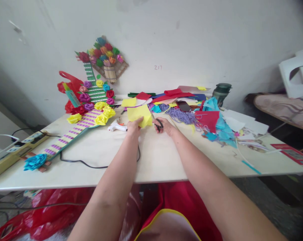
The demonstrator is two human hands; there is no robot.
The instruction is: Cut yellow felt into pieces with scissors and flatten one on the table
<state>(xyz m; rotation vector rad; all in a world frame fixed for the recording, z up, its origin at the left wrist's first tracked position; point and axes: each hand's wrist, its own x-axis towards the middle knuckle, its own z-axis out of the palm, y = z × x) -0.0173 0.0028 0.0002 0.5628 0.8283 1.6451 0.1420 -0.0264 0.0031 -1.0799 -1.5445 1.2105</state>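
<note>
My left hand (pixel 135 126) pinches the lower edge of a yellow paper sheet (pixel 138 114), holding it just above the table. My right hand (pixel 165 126) is closed around the dark handles of a pair of scissors (pixel 158 125). The blades point up and to the left, by the sheet's right edge; I cannot tell whether they touch the paper. A white glue gun (pixel 117 126) lies to the left of my left hand. Behind the sheet rests another yellow piece of paper (pixel 128 102).
A purple-striped board (pixel 66 136) with paper flowers stretches along the left, near a power strip (pixel 18 150). Purple yarn (pixel 179 114), a red sheet (pixel 207 121) and blue scraps (pixel 223 132) lie to the right. A dark green bottle (pixel 221 93) stands behind. A black cord (pixel 83 163) crosses the table.
</note>
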